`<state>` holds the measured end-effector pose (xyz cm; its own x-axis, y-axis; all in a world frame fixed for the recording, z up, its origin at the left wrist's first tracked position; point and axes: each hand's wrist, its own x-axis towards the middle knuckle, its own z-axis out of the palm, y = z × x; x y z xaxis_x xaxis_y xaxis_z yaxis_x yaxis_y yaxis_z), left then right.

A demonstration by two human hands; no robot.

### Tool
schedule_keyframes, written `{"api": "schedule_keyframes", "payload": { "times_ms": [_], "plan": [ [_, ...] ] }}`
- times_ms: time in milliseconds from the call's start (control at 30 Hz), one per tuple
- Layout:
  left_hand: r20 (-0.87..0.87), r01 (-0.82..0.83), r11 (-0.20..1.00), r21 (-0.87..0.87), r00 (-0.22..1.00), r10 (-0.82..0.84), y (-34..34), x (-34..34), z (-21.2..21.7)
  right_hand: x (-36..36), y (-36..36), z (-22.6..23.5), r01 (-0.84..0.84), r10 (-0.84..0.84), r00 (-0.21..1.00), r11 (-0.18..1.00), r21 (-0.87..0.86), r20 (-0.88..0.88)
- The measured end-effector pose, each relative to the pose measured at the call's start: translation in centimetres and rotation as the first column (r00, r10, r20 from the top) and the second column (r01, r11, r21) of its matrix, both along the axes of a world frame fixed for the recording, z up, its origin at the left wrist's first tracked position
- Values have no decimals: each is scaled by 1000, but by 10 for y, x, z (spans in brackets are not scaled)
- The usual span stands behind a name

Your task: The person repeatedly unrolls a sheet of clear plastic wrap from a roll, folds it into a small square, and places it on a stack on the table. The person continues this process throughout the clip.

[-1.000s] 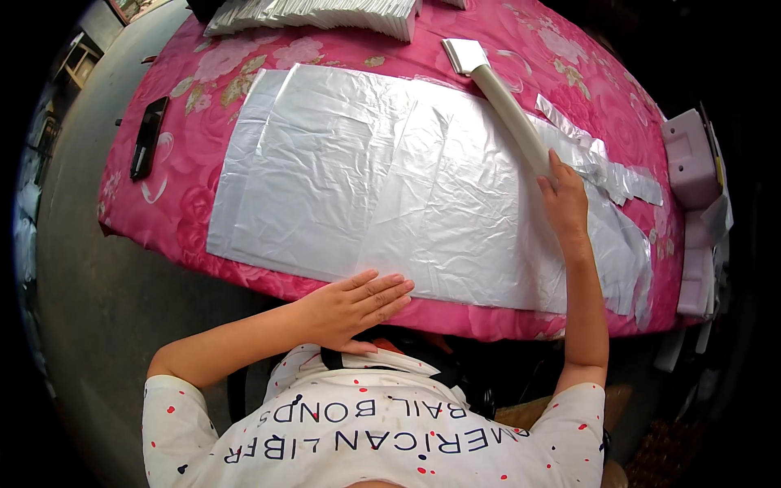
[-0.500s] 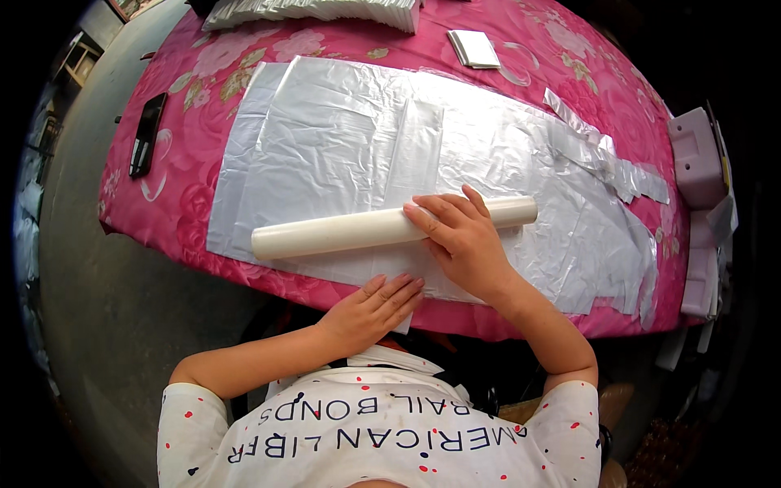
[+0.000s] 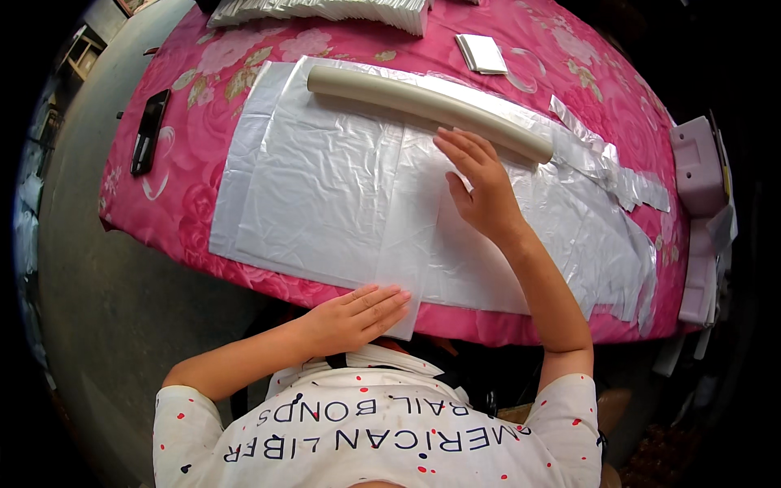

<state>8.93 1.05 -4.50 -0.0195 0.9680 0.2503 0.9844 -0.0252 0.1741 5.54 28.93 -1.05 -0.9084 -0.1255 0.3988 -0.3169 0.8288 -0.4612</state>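
Observation:
Flat sheets of thin, crinkled translucent plastic film point(image 3: 325, 187) lie spread over the table. A narrower folded strip of film point(image 3: 407, 220) runs across them from the middle to the near edge. My left hand point(image 3: 358, 315) presses flat on that strip's near end, fingers stretched out. On the far part of the film lies a long cream-white tube point(image 3: 431, 106), slanting down to the right. Just nearer than the tube, my right hand point(image 3: 484, 183) is open, its fingers extended and nothing grasped; whether the fingertips touch the tube I cannot tell.
A pink flowered cloth point(image 3: 220, 106) covers the table. At the left lies a black phone point(image 3: 150, 132). A stack of folded white film point(image 3: 325, 10) and a small white folded packet point(image 3: 482, 54) are at the back. Torn film strips point(image 3: 610, 167) and pale pink plastic boxes point(image 3: 698, 167) are at the right.
The tube has moved from the near part of the film to its far edge and now slants the other way. My right hand has moved farther away; my left hand shifted slightly left and nearer.

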Motion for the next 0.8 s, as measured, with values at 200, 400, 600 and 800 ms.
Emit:
{"api": "schedule_keyframes", "payload": {
  "times_ms": [200, 400, 600, 800],
  "plan": [
    [129, 90, 993, 81, 987, -100, -3, -13, 8, 79, -51, -3, -366, 362, 886, 930, -42, 290],
    [250, 72, 970, 234, 959, -131, 5, -31, 17, 82, -51, -11, -266, 250, 943, 963, 43, 219],
    [136, -146, 984, 107, 982, 130, 23, -46, 10, 85, -50, -20, -105, 103, 994, 986, 128, 26],
    [304, -236, 958, 163, 936, 179, 34, -52, 17, 79, -43, -13, -64, 63, 997, 998, 26, 50]
  ]
}}
